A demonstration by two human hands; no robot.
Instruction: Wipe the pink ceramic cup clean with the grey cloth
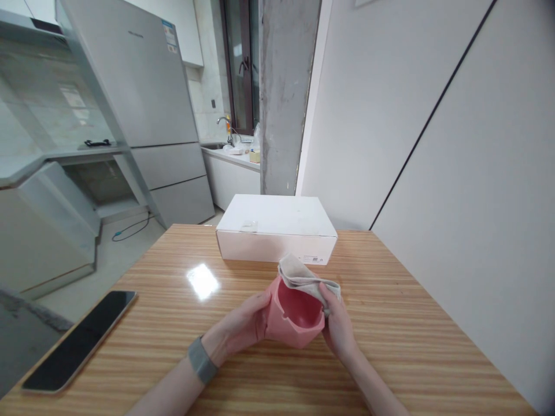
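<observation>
Pink pot (296, 315) tilted, mouth facing near; left hand (243, 327) cupping its side, right hand (337, 323) fingers pinching beige cloth (303, 276) on rim.

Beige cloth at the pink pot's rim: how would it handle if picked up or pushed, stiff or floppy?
Likely floppy: the cloth folds and drapes over the rim of the pink pot where the right hand pinches it. Probably light, since it holds creases without sagging far. Pushed, it would likely bunch rather than slide. The left hand steadies the pot.

Left hand (243, 326) cupped with fingers curled, grey band on wrist, right hand (338, 326) pinching, forearms converging
</observation>
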